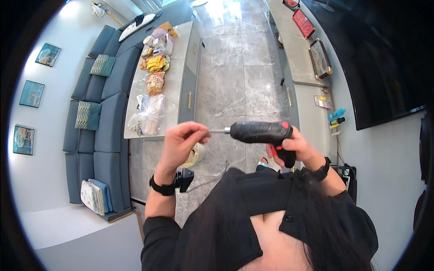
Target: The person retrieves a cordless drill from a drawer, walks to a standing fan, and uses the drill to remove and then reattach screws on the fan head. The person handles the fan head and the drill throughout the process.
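A black cordless screwdriver (257, 131) with red accents is held level in front of me, its nose toward the left. My right hand (296, 147) wraps its handle, the fingers near the red trigger. From the silver chuck (227, 130) a thin metal bit (217, 131) sticks out to the left. My left hand (185, 140) pinches the bit's far end between thumb and fingertips, hiding the tip. Both wrists wear black straps; the left one carries a small black device (184, 179).
On the left stands a long coffee table (175, 83) with snack packets (156, 63) and a clear plastic bag (149, 110). Beyond it is a blue sofa (110, 113). To the right run a TV cabinet (307, 67) and a large dark television (379, 58). A pale bin (195, 156) sits beneath my left hand.
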### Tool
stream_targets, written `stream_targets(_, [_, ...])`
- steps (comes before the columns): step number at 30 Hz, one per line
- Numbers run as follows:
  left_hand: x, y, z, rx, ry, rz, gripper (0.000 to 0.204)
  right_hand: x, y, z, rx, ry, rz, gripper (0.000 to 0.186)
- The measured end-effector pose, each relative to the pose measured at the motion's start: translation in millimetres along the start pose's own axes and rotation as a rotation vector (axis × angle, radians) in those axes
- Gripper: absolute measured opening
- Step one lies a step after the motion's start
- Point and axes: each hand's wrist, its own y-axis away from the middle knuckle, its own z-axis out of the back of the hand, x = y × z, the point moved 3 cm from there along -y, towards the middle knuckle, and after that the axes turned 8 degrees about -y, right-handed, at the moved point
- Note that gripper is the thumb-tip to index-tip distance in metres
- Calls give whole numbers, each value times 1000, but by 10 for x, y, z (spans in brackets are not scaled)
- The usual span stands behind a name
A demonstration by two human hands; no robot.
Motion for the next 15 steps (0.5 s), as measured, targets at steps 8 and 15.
stream_targets(8, [-39,-1397,95,-87,168,-62,11,611,-786,735,11,-144,148,65])
stream_targets(15, [178,-2608,692,-70,84,-118,11,1273,-1876,1311,-12,-42,89,65])
